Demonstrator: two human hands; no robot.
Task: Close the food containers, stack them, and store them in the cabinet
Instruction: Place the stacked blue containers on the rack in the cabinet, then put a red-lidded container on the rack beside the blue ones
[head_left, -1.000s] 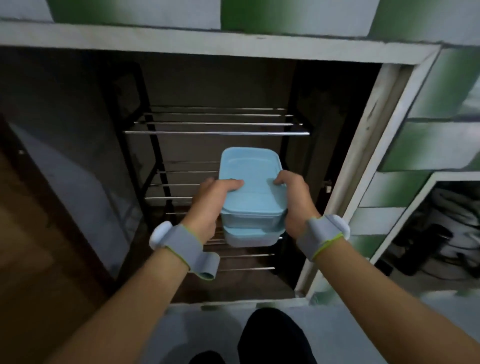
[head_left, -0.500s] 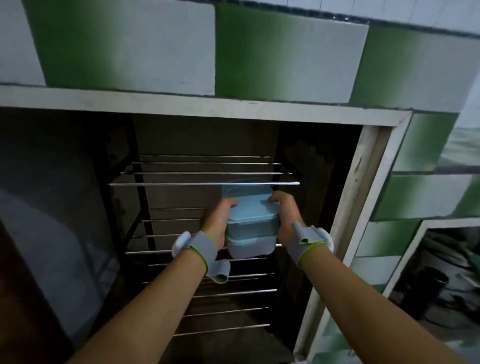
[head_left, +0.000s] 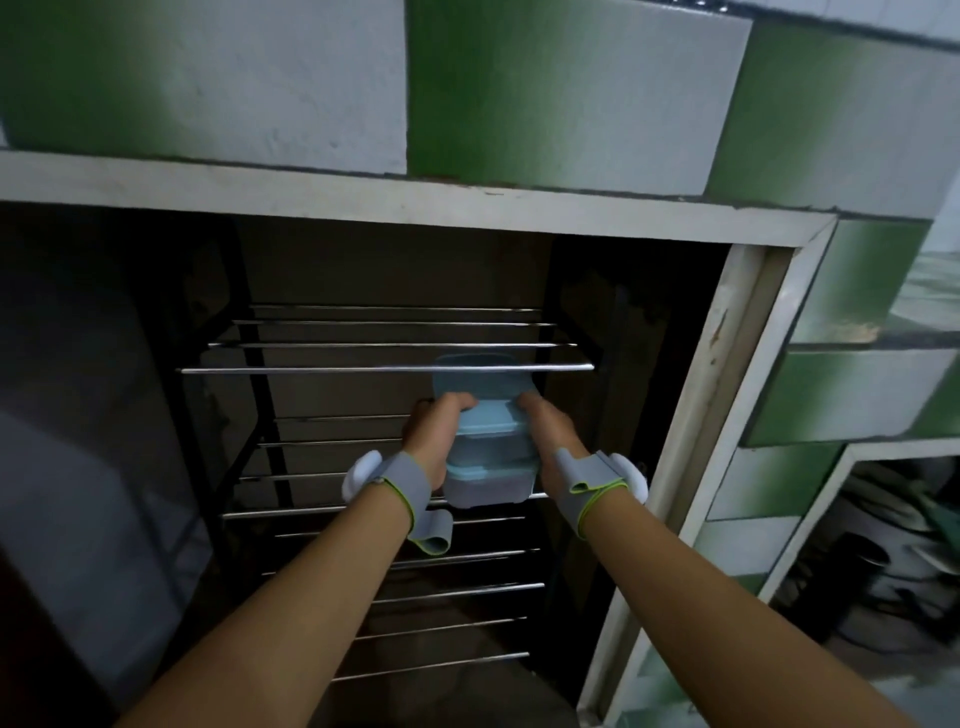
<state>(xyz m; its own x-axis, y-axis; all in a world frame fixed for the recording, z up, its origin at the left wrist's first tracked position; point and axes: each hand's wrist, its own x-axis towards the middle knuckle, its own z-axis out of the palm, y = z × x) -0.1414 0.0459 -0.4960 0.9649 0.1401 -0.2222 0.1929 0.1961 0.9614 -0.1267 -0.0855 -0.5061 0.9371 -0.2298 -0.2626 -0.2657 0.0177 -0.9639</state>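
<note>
Two bare forearms reach into the open cabinet (head_left: 727, 374); the left hand (head_left: 434, 434) and right hand (head_left: 545, 434) clamp opposite sides of the lidded, stacked containers (head_left: 491, 457), over the rack's (head_left: 363, 512) middle shelf, near its front right corner.

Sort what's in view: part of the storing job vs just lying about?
Job: container stack, left hand, right hand, wire rack, cabinet.
Lying about: clutter in the lower right opening, tiled wall.

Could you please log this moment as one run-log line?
phase: storing | left hand + right hand: gripping container stack | location: wire rack, middle tier | lids: closed
</note>
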